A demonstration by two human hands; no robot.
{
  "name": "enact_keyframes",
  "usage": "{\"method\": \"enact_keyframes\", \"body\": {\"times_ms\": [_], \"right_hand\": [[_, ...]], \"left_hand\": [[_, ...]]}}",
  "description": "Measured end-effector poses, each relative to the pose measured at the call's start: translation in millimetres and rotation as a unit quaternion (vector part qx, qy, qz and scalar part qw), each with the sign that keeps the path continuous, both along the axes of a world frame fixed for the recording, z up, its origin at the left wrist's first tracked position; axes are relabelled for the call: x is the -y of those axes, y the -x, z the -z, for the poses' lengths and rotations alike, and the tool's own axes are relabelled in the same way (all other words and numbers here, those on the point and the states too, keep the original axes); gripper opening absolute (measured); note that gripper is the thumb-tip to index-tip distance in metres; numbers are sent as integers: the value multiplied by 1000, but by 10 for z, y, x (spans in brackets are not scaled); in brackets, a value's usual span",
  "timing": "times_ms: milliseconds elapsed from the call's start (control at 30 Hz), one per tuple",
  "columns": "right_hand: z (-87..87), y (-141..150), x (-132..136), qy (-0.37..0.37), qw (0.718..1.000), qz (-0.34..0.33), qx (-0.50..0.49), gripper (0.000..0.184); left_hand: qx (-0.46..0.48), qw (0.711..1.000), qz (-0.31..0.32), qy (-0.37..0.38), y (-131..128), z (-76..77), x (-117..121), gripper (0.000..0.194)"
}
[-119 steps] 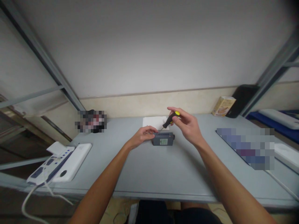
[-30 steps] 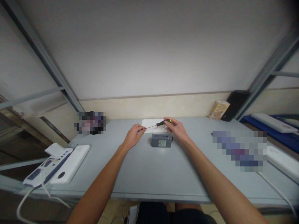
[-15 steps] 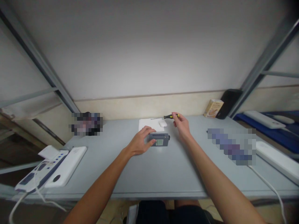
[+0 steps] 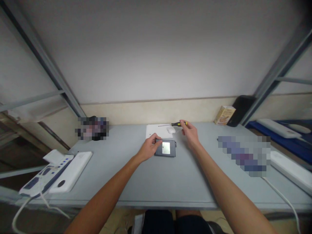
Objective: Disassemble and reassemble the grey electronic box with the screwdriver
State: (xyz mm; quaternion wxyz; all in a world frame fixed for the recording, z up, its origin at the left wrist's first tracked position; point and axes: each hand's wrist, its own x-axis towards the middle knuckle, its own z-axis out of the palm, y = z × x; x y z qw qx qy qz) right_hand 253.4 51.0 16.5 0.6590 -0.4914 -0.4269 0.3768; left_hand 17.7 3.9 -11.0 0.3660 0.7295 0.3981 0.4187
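Note:
A small dark grey metal box (image 4: 172, 149) with a pale label on its broad face is near the middle of the desk. At its left upper edge my left hand (image 4: 149, 149) is closed, thumb on the near side and fingers partly hidden behind it. A small stub sticks out from the box's right side. Farther back, my right hand (image 4: 190, 132) pinches a screwdriver (image 4: 175, 124) by its black and yellow handle, the thin shaft pointing left. Under the shaft lies a white sheet of paper (image 4: 151, 130) with a small white object (image 4: 171, 129) on it.
A white power strip (image 4: 48, 177) and a flat white device (image 4: 76, 170) lie on the left with cables. At the back right stand a yellow carton (image 4: 224, 115) and a black case (image 4: 241, 110). Blurred-out items sit on both sides. Another white bar-shaped device (image 4: 291, 169) is far right.
My left hand has tipped the grey box, so its labelled broad face shows more and the slotted side no longer does. The right hand with the screwdriver has hardly moved.

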Motion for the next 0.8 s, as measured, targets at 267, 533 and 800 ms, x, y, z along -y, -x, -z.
{"method": "enact_keyframes", "body": {"times_ms": [267,533,800], "right_hand": [[3,0,14,-4,1000,-4,3,61],[0,3,4,-5,1000,3,8,61],[-50,-33,11,-20,1000,16,-9,60]], "left_hand": [[-60,998,-29,-22,-27,61,-14,24],[-158,981,106,-37,141,-208,62,67],[-157,981,109,-36,130,-238,77,66]]}}
